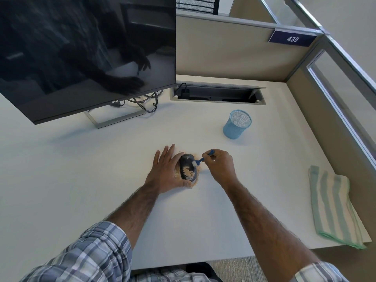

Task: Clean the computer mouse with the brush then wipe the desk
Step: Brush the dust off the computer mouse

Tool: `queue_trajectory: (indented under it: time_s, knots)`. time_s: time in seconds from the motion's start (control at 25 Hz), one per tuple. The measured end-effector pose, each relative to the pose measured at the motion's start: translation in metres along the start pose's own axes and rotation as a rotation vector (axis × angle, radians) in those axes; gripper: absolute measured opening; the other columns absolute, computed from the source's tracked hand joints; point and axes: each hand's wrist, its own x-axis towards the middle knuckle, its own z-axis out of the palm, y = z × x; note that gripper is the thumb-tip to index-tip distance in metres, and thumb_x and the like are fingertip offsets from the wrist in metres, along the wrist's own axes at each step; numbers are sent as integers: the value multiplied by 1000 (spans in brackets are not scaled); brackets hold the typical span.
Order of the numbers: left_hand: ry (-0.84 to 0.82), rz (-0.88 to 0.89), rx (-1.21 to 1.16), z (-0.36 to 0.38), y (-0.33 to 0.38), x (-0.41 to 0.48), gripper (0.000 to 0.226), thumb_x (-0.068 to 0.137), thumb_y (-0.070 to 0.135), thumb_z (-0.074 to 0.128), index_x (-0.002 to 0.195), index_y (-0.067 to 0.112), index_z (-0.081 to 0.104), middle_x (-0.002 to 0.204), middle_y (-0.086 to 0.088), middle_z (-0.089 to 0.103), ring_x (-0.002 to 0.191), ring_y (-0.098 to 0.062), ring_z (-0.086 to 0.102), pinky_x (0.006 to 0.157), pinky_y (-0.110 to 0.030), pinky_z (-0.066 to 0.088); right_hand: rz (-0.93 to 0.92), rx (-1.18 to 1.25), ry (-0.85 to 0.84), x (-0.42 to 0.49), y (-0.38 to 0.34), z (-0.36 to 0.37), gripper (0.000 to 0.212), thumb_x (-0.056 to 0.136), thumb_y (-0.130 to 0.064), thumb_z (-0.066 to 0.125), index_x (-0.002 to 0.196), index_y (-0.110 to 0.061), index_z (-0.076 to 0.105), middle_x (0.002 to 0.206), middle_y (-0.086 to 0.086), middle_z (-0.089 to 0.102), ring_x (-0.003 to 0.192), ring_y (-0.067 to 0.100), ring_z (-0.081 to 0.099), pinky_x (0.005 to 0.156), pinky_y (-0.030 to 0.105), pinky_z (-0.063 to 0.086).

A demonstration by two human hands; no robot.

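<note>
A black computer mouse (pixel 188 167) speckled with pale crumbs (pixel 186 171) sits mid-way across the white counter (pixel 97 171). The left hand (pixel 164 169) lies with straight fingers against its nine o'clock side. At three o'clock the right hand (pixel 220 165) pinches a small blue brush (pixel 203 158), its white bristles touching the mouse's top. A folded green-striped cloth (pixel 333 206) lies at four o'clock.

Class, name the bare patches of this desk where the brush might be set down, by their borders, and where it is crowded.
Free: the desk left of the left hand, below the monitor; between the right hand, the mesh cup and the cloth; the near edge between the forearms. Crowded: around the mouse, with crumbs, brush and both hands.
</note>
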Motion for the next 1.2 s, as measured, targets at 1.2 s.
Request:
queue_trajectory:
  time_s: [1.2]
  knots:
    - [5, -12, 0, -2, 2, 0, 116, 63, 89, 62, 157, 36, 19, 172, -2, -7, 157, -20, -17, 126, -49, -11, -308, -382, -138, 25, -20, 6, 22, 98, -27, 56, 108, -24, 75, 104, -4, 76, 99, 18, 61, 95, 40, 45]
